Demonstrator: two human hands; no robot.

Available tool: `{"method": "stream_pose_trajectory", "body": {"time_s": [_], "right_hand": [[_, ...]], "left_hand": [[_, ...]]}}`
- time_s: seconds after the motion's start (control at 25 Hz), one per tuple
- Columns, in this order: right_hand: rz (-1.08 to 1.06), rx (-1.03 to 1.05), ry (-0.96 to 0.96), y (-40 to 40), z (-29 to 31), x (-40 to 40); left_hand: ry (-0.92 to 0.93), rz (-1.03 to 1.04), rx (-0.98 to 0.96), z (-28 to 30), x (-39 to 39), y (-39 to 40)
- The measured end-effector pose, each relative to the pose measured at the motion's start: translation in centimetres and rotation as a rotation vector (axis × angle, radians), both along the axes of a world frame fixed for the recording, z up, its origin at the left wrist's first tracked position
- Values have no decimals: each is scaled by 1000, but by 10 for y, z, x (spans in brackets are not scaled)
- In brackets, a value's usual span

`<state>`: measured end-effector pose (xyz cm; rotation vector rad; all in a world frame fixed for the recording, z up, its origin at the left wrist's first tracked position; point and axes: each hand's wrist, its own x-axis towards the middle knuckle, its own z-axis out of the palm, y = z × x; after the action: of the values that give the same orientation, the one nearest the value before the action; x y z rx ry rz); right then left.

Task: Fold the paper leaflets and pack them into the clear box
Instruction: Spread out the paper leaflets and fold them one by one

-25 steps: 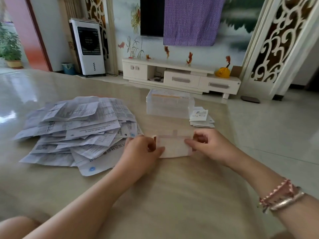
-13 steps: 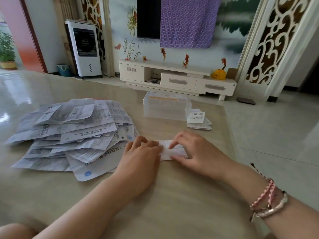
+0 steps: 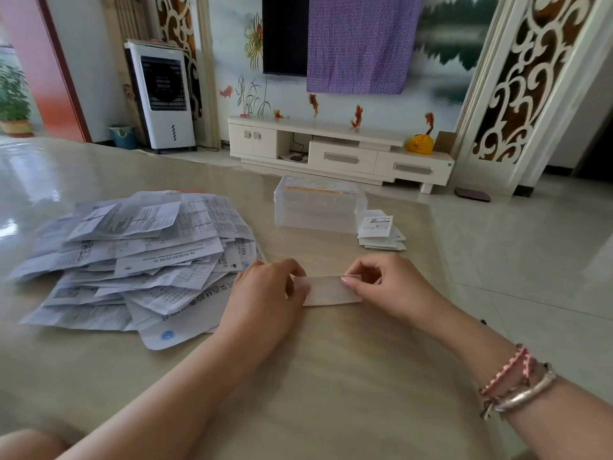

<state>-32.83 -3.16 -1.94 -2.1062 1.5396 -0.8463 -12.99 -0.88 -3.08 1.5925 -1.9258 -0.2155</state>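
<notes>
From my head view, I hold one leaflet [image 3: 331,290] between my two hands, already folded down to a narrow strip that lies flat on the worktop [image 3: 331,376]. My left hand [image 3: 265,293] pinches its left end, fingers curled over the edge, and my right hand [image 3: 388,287] grips its right end, thumb pressed on the top edge. Both hands are closed on the paper, neither one free.

Just left of my left hand, touching its knuckles, sprawls the pile of unfolded leaflets [image 3: 139,257], loose and overlapping. Ahead of my hands, well apart from them, stands the clear box [image 3: 318,207]; it looks to have its lid on. Beside it, ahead of my right hand, sits a small stack of folded leaflets [image 3: 379,230].

I judge I am about to fold the strip across its length. If my two ends do not meet squarely, the crease will run crooked and the piece may sit badly in the box. The worktop is glossy, so the strip could slide as I press. My left wrist is close enough to the pile to drag sheets along. With most leaflets unfolded, the task is early.
</notes>
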Motion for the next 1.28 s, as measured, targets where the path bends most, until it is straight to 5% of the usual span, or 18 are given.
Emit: {"method": "stream_pose_trajectory", "body": {"time_s": [0.16, 0.32, 0.44, 0.8, 0.92, 1.04, 1.16, 1.28], "right_hand": [[-26, -66, 278, 0, -4, 4], [204, -86, 312, 5, 8, 1], [307, -86, 389, 8, 10, -2], [402, -531, 731, 12, 10, 1], [470, -522, 688, 19, 17, 3], [479, -295, 456, 27, 18, 4], [380, -169, 200, 26, 14, 6], [253, -131, 145, 19, 7, 11]], "left_hand": [[-177, 19, -51, 0, -3, 1], [-238, -107, -136, -2, -4, 6], [-245, -122, -134, -3, -2, 8], [-97, -98, -103, -3, -4, 6], [1, -107, -31, -4, -6, 8], [52, -117, 13, -4, -5, 10], [84, -90, 72, -3, -3, 10], [140, -63, 130, -1, 0, 10]]}}
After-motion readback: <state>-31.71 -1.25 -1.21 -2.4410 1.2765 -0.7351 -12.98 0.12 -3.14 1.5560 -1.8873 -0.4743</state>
